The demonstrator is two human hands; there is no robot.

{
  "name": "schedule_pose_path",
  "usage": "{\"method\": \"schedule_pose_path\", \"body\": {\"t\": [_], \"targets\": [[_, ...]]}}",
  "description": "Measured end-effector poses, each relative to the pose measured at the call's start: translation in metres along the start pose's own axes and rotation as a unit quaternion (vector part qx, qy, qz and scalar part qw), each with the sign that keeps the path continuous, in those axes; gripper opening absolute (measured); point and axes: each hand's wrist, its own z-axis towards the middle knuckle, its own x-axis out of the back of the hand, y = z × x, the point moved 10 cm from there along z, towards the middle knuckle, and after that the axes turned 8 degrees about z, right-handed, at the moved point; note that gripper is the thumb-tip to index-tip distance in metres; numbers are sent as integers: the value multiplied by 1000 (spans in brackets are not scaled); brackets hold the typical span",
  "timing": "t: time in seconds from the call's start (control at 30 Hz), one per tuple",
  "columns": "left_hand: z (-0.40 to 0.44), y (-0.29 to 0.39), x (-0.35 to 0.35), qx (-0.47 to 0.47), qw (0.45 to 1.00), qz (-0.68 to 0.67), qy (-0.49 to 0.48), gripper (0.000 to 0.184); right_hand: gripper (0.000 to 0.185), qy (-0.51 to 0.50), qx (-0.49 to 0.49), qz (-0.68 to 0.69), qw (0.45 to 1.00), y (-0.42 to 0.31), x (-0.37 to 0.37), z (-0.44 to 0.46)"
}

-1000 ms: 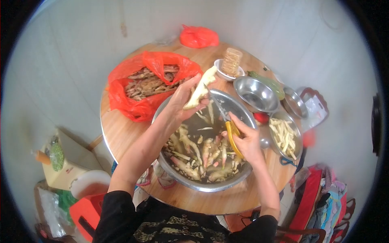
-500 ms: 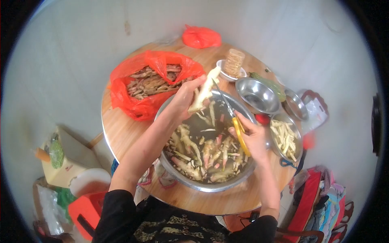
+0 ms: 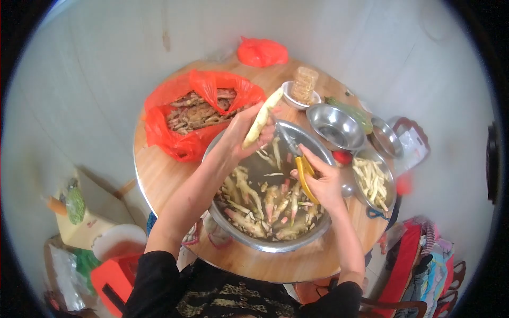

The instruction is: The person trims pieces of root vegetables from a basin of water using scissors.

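My left hand (image 3: 247, 130) is wrapped round a pale peeled root (image 3: 262, 117), tilted up over the far left part of a big metal basin (image 3: 265, 246). In my right hand (image 3: 323, 177) are scissors (image 3: 304, 175) with yellow handles, their blades directed up and left toward the root. Water in the basin holds several pale and pinkish root pieces (image 3: 247, 186) and small scraps. Left of the basin, a red plastic bag (image 3: 183, 148) lies open around brown unpeeled roots (image 3: 201, 112). A metal bowl of peeled strips (image 3: 372, 179) stands right of my right hand.
Behind the basin on the round wooden table (image 3: 159, 175) are an empty metal bowl (image 3: 335, 126), a white bowl (image 3: 300, 100) with a stacked packet, a green vegetable (image 3: 351, 112) and a tied red bag (image 3: 262, 52). Bags and cloth (image 3: 413, 265) lie at lower right.
The root in my left hand has turned and now looks narrower. The scissors moved right and away from it, then back left and lower, with their handles closer together.
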Motion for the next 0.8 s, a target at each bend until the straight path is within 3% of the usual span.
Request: {"method": "schedule_pose_path", "body": {"t": [0.07,0.17,0.23,0.33,0.4,0.47,0.57,0.67,0.8], "targets": [[-2,1,5,-26,998,42,33,41,56,-7,5,6,1000,-2,-4,0],[-3,3,-1,-43,997,71,7,39,57,0,-2,-8,1000,-3,-4,0],[-7,4,-4,-33,995,93,17,39,57,3,59,-58,997,-12,-5,-2],[-9,2,-4,-23,992,115,54,40,58,-14,55,-114,992,-10,-2,-6],[-9,4,2,-25,989,117,84,40,58,-34,26,-83,996,-19,5,-6],[-7,2,-3,-18,991,127,40,40,59,-51,-5,-51,997,-19,10,-4],[-4,0,-2,-19,990,136,-1,41,58,-25,62,-161,985,-36,16,0],[-7,0,5,-3,984,171,56,41,62,-65,43,-200,977,-29,15,-3],[-2,-4,0,-6,988,155,-4,40,56,-50,23,-110,992,-35,21,-1]]}}
